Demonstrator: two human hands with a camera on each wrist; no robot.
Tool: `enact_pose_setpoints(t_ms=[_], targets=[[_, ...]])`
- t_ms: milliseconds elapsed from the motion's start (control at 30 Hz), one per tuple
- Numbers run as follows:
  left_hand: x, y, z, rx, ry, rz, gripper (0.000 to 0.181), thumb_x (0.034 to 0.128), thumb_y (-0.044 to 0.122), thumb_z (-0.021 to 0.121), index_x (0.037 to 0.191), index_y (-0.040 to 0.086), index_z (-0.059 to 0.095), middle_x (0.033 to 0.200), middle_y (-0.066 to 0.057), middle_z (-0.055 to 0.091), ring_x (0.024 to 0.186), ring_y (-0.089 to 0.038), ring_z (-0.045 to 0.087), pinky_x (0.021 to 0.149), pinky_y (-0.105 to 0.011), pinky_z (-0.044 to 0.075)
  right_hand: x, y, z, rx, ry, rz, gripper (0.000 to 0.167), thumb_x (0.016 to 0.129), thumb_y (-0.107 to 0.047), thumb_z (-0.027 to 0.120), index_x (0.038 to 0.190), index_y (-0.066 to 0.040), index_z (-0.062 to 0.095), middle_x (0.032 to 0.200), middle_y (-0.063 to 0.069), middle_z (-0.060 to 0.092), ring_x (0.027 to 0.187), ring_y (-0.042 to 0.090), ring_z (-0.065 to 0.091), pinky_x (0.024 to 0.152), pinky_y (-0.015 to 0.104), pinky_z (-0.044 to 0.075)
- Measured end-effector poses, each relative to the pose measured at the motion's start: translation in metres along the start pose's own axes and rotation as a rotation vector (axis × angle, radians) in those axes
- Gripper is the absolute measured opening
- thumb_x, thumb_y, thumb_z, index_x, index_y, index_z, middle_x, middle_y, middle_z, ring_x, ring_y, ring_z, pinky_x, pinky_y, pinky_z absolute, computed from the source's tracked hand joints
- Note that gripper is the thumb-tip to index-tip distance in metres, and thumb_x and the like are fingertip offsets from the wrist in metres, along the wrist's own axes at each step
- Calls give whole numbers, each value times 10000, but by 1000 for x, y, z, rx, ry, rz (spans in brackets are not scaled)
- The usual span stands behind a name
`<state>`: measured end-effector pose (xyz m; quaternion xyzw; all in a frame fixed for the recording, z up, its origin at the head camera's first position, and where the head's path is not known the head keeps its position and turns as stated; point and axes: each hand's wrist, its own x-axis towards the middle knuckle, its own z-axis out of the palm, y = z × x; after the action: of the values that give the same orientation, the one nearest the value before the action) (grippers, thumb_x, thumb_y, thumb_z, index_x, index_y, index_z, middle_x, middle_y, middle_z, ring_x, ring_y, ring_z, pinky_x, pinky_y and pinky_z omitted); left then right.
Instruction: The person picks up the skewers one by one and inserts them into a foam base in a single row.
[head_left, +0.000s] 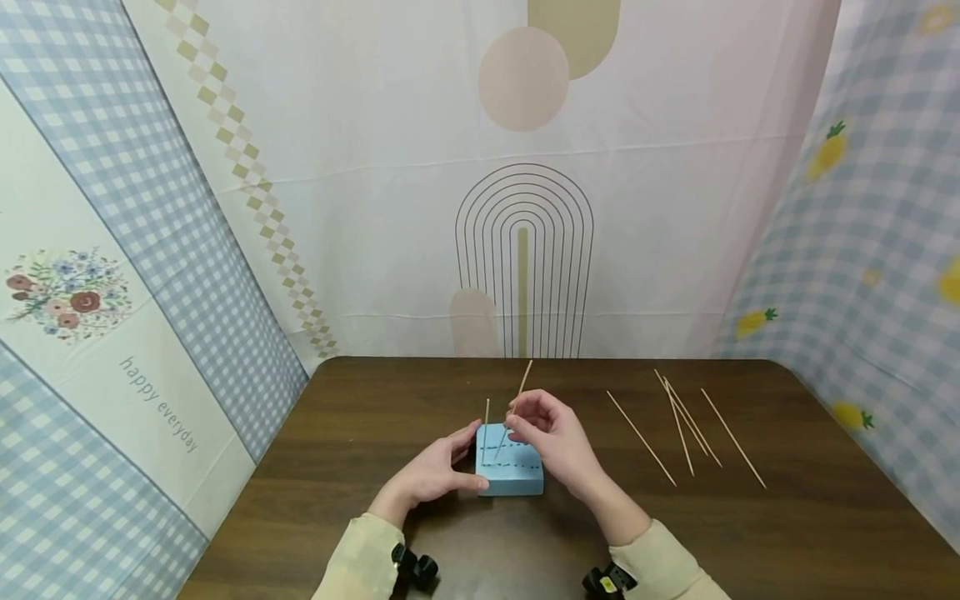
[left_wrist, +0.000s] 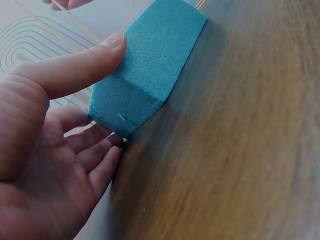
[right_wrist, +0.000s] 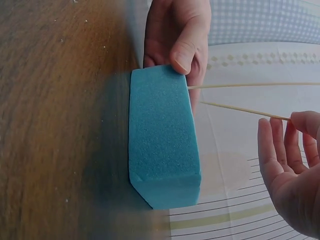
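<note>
A light blue foam block (head_left: 512,485), its top marked with rows of small dark holes, sits on the wooden table. My left hand (head_left: 427,475) grips its left end, the thumb on the front face and the fingers along the side, as the left wrist view also shows. One thin wooden stick (head_left: 486,425) stands upright in the block near that hand. Above the block, my right hand (head_left: 553,433) pinches a second wooden stick (right_wrist: 245,110) between thumb and fingertips. This stick leans, its lower end at the block's top; whether it has entered a hole I cannot tell.
Several loose wooden sticks (head_left: 641,439) lie spread over the right side of the brown table (head_left: 337,433). A printed cloth (head_left: 390,250) hangs behind the table, with checked cloths at both sides.
</note>
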<state>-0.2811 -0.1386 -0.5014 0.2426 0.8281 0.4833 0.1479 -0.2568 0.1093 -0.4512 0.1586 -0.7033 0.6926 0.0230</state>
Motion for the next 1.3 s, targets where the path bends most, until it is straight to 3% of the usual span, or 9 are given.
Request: enact_pose_setpoints(t_ms=[400, 767, 1300], targets=[[-2, 0, -1, -15, -1, 0, 1020, 909, 250, 882, 1691, 26, 267, 1747, -153, 266, 1552, -360, 375, 1242, -528, 348, -3, 0, 3, -87, -33, -22, 180, 1000, -106, 774, 1162, -71, 705, 1069, 116, 717, 957, 269, 735, 859, 321, 642], [-2, -1, 0, -19, -4, 5, 1014, 913, 248, 879, 1688, 19, 267, 1746, -147, 272, 1556, -342, 370, 1245, -516, 346, -6, 1, 7, -92, -49, -35, 167, 994, -110, 781, 1143, -85, 709, 1055, 112, 727, 993, 382, 736, 858, 318, 642], [-3, -2, -1, -30, -11, 13, 1016, 912, 244, 880, 1690, 24, 265, 1743, -151, 279, 1553, -352, 371, 1246, -524, 344, -9, -1, 10, -156, -56, -18, 162, 998, -127, 778, 1149, -101, 726, 1052, 61, 732, 958, 238, 724, 860, 302, 627]])
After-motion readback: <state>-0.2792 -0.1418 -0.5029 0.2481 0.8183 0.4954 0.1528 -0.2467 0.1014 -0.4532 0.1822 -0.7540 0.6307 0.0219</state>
